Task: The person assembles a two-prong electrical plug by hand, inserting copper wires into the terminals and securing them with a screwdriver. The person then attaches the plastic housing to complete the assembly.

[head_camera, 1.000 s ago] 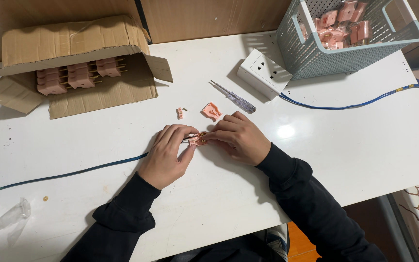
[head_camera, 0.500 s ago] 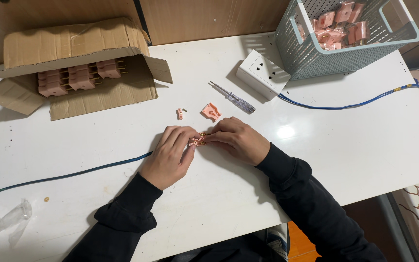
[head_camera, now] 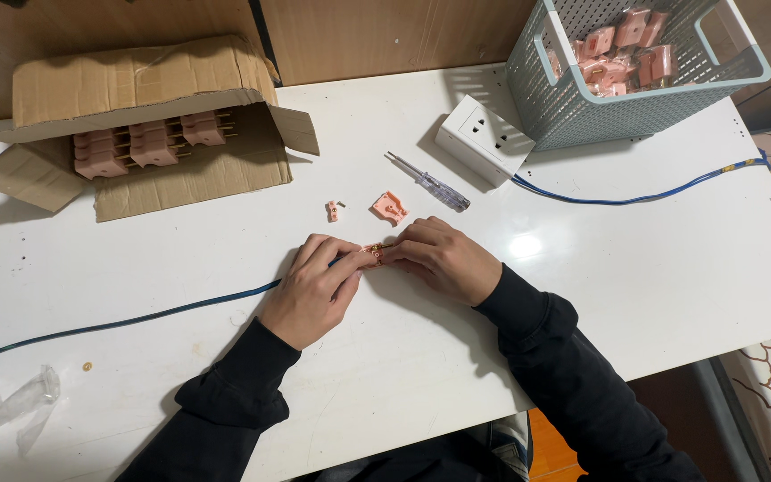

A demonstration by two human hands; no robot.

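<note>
Both hands meet at the middle of the white table [head_camera: 671, 295]. The left hand [head_camera: 314, 290] and right hand [head_camera: 443, 259] pinch a small pink plug part [head_camera: 375, 253] between their fingertips, where the blue cable [head_camera: 136, 319] ends. Just beyond lie a pink cover piece [head_camera: 390, 208], a tiny pink bit [head_camera: 333, 211] and a screwdriver [head_camera: 430, 183]. Farther back stand a white socket [head_camera: 484, 138], a grey basket [head_camera: 582, 107] and an open cardboard box [head_camera: 136, 98].
</note>
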